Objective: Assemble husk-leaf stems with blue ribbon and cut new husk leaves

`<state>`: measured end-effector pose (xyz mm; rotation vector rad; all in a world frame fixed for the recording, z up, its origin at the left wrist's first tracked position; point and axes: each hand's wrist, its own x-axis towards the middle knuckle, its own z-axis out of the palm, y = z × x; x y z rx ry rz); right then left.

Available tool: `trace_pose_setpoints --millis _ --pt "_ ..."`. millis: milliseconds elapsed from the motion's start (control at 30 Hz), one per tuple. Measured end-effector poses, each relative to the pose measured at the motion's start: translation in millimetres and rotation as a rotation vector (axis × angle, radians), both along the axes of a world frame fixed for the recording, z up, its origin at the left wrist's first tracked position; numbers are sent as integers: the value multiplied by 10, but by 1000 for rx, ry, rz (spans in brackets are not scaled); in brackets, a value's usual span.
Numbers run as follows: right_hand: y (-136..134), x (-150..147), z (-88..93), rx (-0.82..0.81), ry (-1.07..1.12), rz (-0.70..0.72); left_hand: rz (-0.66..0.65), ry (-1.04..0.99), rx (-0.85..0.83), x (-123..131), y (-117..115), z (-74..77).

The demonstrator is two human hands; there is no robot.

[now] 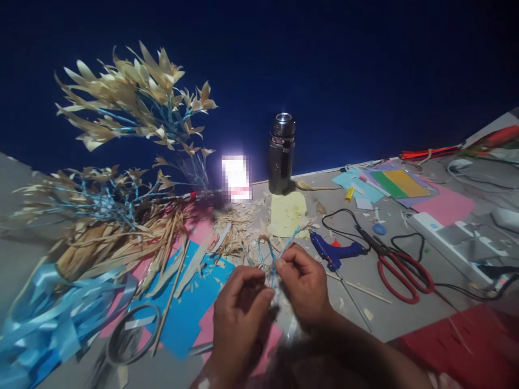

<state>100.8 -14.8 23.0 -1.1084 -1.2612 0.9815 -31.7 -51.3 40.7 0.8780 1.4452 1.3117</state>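
In the middle foreground, a small sprig of thin blue-wrapped stems (pixel 292 239) with pale dried-husk tips rises between my hands. My right hand (pixel 304 283) is closed, its thumb and forefinger pinching the stems on their right side. On the left, my left hand (pixel 243 310) curls its fingers and thumb round the lower ends of the same stems. Exactly where those ends sit in the fingers is partly hidden. Just beyond, husk scraps (pixel 239 232) litter the table, and a yellow-green paper (pixel 288 213) lies under the sprig's tips.
Right of my hands lie a blue glue gun (pixel 336 251), red-handled scissors (pixel 405 275) and a white power strip (pixel 450 251). A dark flask (pixel 281 156) stands behind. Leftward are husk-flower branches (pixel 130 102), blue ribbon (pixel 68 313), a tape roll (pixel 133 335) and blue paper (pixel 182 313).
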Motion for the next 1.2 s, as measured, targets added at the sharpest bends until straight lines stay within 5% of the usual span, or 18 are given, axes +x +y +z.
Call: trace_pose_setpoints --millis 100,233,333,467,567,667,867,967,1067,1200 --pt "-7 -9 33 38 -59 8 -55 328 181 9 -7 32" --pt "-9 -10 15 11 -32 20 -81 260 134 29 2 58" --pt "-10 -8 -13 -152 129 114 -107 -88 -64 18 24 34" --pt "-12 -5 13 -273 314 287 -331 -785 -364 7 89 -113" --pt "-5 2 25 -262 312 283 -373 -969 -374 29 109 -199" --pt "11 -1 -6 -320 327 251 -297 -722 -250 58 68 -174" --pt "55 -24 0 -247 229 50 -161 207 138 52 -41 -17" --pt "60 -12 -6 -210 174 52 -158 353 215 24 -31 34" --pt "48 15 -54 -218 182 85 -132 114 49 5 5 31" --pt "37 46 -100 -234 272 186 -314 -691 -345 25 43 -124"
